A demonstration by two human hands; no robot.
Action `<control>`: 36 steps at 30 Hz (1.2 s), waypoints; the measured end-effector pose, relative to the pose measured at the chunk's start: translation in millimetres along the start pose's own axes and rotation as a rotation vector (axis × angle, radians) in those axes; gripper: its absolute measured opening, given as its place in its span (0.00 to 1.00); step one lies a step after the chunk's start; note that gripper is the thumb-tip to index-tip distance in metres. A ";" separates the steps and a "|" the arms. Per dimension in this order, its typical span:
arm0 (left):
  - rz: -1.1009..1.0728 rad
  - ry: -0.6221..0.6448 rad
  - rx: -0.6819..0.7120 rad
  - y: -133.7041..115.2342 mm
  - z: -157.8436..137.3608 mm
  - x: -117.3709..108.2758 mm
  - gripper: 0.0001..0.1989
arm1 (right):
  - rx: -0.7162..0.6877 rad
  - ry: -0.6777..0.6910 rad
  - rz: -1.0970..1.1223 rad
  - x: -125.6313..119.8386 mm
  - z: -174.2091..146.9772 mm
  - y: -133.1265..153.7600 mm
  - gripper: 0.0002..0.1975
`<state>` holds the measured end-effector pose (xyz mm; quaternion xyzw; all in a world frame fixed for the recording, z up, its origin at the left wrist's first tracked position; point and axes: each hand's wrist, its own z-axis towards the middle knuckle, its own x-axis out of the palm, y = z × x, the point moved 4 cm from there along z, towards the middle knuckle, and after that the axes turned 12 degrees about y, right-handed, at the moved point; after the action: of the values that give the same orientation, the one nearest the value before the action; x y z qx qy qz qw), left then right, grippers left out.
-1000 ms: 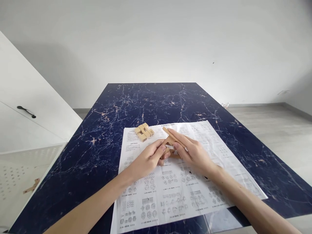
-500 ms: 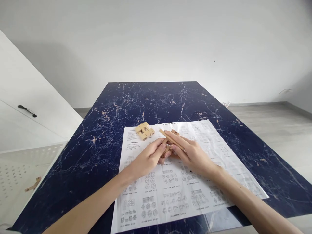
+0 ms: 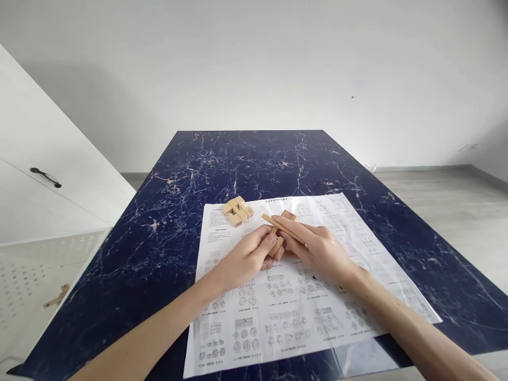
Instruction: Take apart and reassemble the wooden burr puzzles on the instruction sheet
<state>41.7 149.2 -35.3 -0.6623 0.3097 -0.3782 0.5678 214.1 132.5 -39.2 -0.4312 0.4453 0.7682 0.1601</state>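
One left hand [image 3: 249, 258], one right hand [image 3: 323, 248]. Held wooden pieces [image 3: 284, 229]: at least two, exact count hidden. One block cluster [image 3: 240, 211]. One printed sheet [image 3: 234, 259]. One table [image 3: 254, 164].

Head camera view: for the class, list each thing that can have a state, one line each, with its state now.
Left hand: closed on wooden pieces
Right hand: closed on a wooden stick
Wooden stick: held, crossing the other pieces; joined or loose, cannot tell
Block cluster: set down, touching one another, not held
Printed sheet: spread out, creased
Cabinet door: looks shut
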 end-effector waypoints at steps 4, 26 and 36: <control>0.004 0.003 0.007 -1.6 0.0 0.3 0.16 | 0.012 0.001 -0.006 -0.1 -0.3 -0.3 0.23; 0.051 -0.369 0.195 -13.8 -6.5 -10.0 0.14 | 0.081 -0.002 -0.020 -6.2 9.7 -2.0 0.14; 0.006 -0.362 0.205 -7.1 -6.4 -13.2 0.15 | 0.098 0.086 0.039 1.5 11.3 -2.3 0.14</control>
<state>29.2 158.1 -29.9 -0.6572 0.1644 -0.2812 0.6797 208.8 142.9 -39.1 -0.4469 0.4970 0.7292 0.1466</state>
